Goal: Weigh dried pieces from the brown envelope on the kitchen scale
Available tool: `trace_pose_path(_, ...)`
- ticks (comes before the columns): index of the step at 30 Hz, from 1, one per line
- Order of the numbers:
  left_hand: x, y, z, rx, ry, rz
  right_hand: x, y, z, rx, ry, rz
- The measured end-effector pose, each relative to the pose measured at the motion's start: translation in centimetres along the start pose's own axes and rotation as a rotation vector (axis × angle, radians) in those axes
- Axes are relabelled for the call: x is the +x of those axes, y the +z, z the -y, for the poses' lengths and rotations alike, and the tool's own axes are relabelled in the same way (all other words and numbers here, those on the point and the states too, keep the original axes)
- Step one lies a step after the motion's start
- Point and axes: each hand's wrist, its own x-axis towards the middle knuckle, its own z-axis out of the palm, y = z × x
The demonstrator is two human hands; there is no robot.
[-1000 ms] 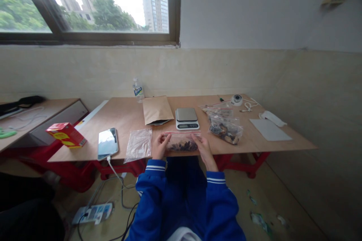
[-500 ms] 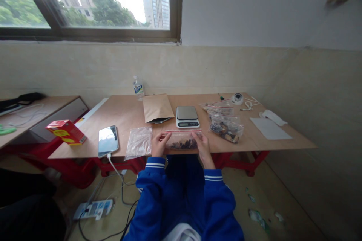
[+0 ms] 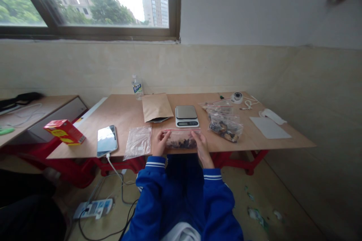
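Observation:
A clear zip bag [image 3: 181,143] with a red seal strip lies at the table's front edge, dark and brown pieces gathered along its bottom. My left hand [image 3: 160,142] pinches its upper left corner, and my right hand [image 3: 201,144] grips the upper right one. Just behind the bag stands a digital kitchen scale [image 3: 186,116] with nothing on its metal plate. Flat clear plastic bags [image 3: 138,142] lie to the left of my left hand. Right of the scale are several filled zip bags [image 3: 226,128] with similar dark and brown pieces.
A kraft paper pouch [image 3: 157,107] and a water bottle [image 3: 137,87] stand toward the back. On the left are a charging phone [image 3: 107,141] and a red box [image 3: 64,132]. A white camera [image 3: 236,98] and paper sheet [image 3: 270,127] lie right. Cables and a power strip [image 3: 94,209] are on the floor.
Both hands keep hold of the zip bag in nearly the same place. The whole view has shifted very slightly.

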Motion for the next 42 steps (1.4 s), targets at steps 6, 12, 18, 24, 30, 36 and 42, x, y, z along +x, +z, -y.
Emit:
trace_pose_path(6,-0.3,0.6,-0.3,-0.05,-0.032,0.041,-0.2,0.0,0.3,0.047,0.048,0.135)
trace_pose_path(12,-0.4,0.6,0.1,-0.038,-0.051,0.046,-0.1,-0.2,-0.2,-0.063,0.045,0.136)
trace_pose_path(18,-0.3,0.6,0.0,-0.02,-0.03,0.032,-0.2,-0.2,0.1,-0.081,0.06,0.171)
trace_pose_path(24,-0.6,0.6,-0.6,0.014,-0.028,-0.007,-0.3,0.0,0.4,-0.11,0.007,0.111)
trace_pose_path(30,-0.7,0.7,-0.5,0.036,-0.004,-0.047,-0.3,0.2,0.1,-0.148,-0.025,0.048)
trace_pose_path(36,-0.6,1.0,-0.1,-0.004,0.008,-0.072,-0.2,0.2,0.1,-0.117,-0.002,0.048)
trace_pose_path(42,-0.5,1.5,0.5,-0.1,0.013,0.047,-0.6,-0.2,1.9,0.004,0.142,0.26)
